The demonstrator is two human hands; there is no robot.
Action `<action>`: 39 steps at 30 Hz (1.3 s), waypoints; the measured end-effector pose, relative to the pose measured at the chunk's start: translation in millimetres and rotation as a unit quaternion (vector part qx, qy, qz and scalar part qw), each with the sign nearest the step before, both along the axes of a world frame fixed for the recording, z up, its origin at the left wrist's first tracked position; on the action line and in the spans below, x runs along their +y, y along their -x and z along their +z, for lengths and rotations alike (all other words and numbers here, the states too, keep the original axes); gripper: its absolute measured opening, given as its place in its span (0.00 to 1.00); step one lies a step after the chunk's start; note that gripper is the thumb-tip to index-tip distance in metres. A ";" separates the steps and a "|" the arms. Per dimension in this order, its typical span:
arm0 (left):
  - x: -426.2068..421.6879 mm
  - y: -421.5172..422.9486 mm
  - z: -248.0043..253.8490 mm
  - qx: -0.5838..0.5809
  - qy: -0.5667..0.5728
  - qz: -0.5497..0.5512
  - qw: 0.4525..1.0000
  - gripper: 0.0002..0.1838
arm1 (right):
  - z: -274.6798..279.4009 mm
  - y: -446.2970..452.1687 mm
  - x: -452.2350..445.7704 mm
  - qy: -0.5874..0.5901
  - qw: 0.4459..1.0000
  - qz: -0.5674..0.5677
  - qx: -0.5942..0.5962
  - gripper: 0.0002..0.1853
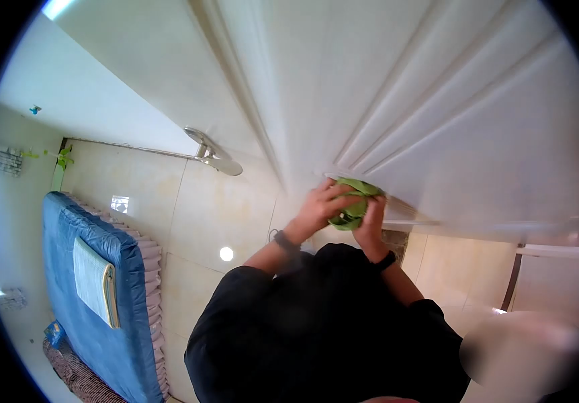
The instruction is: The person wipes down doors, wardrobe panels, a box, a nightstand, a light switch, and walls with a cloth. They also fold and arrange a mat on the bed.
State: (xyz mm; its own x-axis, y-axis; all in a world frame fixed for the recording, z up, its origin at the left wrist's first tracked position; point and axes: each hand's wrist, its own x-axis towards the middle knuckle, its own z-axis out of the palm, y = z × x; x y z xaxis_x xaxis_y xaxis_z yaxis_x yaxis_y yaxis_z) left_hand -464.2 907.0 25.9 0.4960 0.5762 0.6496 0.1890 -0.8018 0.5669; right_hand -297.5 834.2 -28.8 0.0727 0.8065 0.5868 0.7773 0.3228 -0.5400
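A crumpled green cloth [351,213] is bunched between my two hands, close against the white panelled door [316,87]. My left hand [318,209] grips it from the left, fingers curled over its top. On the other side my right hand [371,221] is closed on its right edge. Parts of the cloth are hidden behind my fingers. Both wrists wear dark bands.
A metal lever handle [219,158] sticks out from the door's left side. Farther left stands a bed [111,228] with a blue cover and a folded blanket [95,279] on it. Pale tiles [215,221] cover the floor.
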 end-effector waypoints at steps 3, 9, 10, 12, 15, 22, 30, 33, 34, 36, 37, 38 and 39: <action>0.2 17.0 -7.7 0.008 0.014 0.040 0.999 0.31 | 14.6 16.6 7.9 0.045 0.998 0.032 -0.010 0.31; -9.6 -6.3 -4.7 -0.003 0.019 0.045 0.999 0.31 | 29.1 -9.8 -0.3 0.052 0.997 0.054 -0.015 0.29; -11.0 -15.9 -9.4 -0.010 0.018 0.033 0.999 0.31 | 29.4 -18.2 -6.0 0.069 0.997 0.041 -0.005 0.28; -15.9 -34.9 -16.0 -0.004 0.010 0.019 1.000 0.30 | 26.1 -40.8 -16.2 0.072 0.997 0.025 -0.022 0.28; -28.7 -71.0 -22.2 0.010 0.020 -0.008 1.000 0.29 | 26.1 -76.0 -36.9 0.086 0.996 0.001 -0.023 0.27; -58.5 -149.6 -9.1 0.049 0.059 -0.082 0.994 0.27 | 32.3 -150.9 -81.5 0.118 0.992 -0.054 0.010 0.28; -67.5 -165.5 29.8 0.020 0.026 -0.042 0.999 0.24 | 59.6 -177.4 -89.5 0.067 0.997 -0.021 0.032 0.29; -61.6 -151.8 49.8 0.007 -0.004 -0.014 1.000 0.22 | 70.2 -165.3 -74.0 0.015 0.999 0.003 0.037 0.28; -59.6 -145.7 58.3 0.008 -0.013 -0.009 1.000 0.22 | 81.7 -157.1 -69.3 -0.001 0.999 0.008 0.037 0.27; -51.2 -129.0 70.6 0.000 -0.030 -0.002 1.000 0.23 | 92.8 -139.0 -59.0 -0.024 0.999 0.008 0.032 0.27; -46.6 -120.4 78.4 -0.009 -0.038 -0.001 0.999 0.23 | 96.6 -132.7 -55.3 -0.027 0.999 0.011 0.029 0.27; -42.1 -111.3 82.5 -0.018 -0.048 -0.001 0.999 0.23 | 99.2 -125.3 -51.1 -0.029 0.999 0.014 0.027 0.28; -38.0 -102.1 83.5 -0.019 -0.050 -0.002 0.999 0.25 | 102.4 -115.3 -46.7 -0.033 0.999 0.014 0.024 0.28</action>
State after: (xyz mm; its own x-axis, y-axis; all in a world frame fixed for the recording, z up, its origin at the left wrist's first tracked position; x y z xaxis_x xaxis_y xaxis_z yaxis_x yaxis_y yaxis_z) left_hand -362.2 868.9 109.4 0.4718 0.5060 0.7221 0.1650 -0.8551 0.4914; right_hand -182.2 787.6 73.7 0.0791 0.7687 0.6347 0.7410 0.3806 -0.5533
